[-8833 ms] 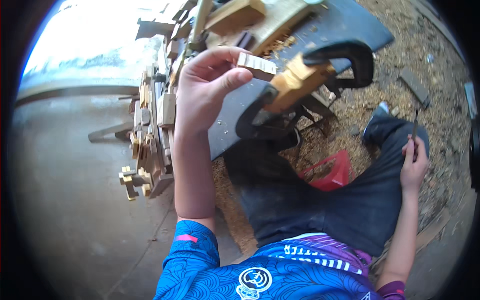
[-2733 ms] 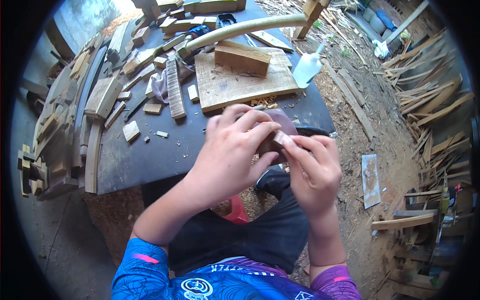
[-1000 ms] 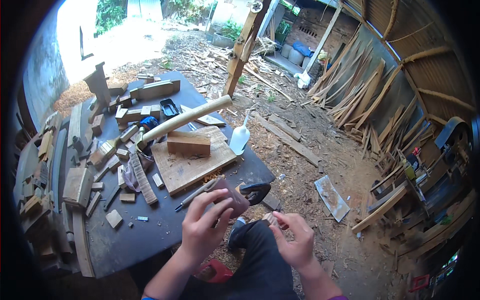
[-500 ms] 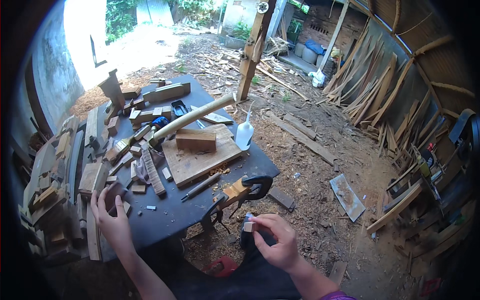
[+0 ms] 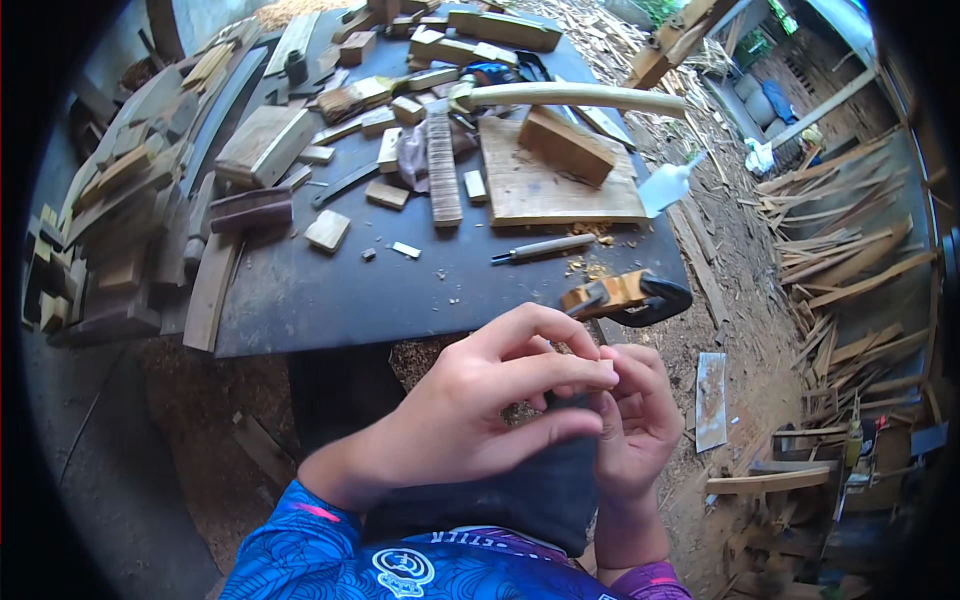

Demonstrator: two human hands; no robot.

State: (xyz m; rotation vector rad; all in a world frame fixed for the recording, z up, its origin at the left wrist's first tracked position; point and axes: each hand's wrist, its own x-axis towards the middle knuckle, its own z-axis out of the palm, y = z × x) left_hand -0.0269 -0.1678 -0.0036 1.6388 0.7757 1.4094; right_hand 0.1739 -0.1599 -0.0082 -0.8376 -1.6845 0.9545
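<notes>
My left hand [image 5: 500, 400] and my right hand [image 5: 635, 420] meet over my lap, just below the table's front edge, fingers curled around a small wooden block [image 5: 604, 368], which is mostly hidden by the fingertips. Just beyond them, a black C-clamp [image 5: 659, 298] holds a yellowish wood piece [image 5: 605, 292] at the edge. A chisel-like tool with a round handle [image 5: 555, 245] lies on the dark tabletop [image 5: 370, 290]. A dark brown piece [image 5: 250, 208] rests at the left among offcuts.
A board [image 5: 560, 205] bears a wood block [image 5: 565, 143], with a long-handled tool [image 5: 570, 93] and white squeeze bottle [image 5: 665, 188] nearby. Offcuts crowd the table's left [image 5: 260, 145]. A post [image 5: 670, 50] and stacked wood strips [image 5: 850, 250] stand right.
The dark brown piece my left hand had at the table's left now lies there released. My left hand has come rightward to join my right hand at the small block. The view has tilted downward.
</notes>
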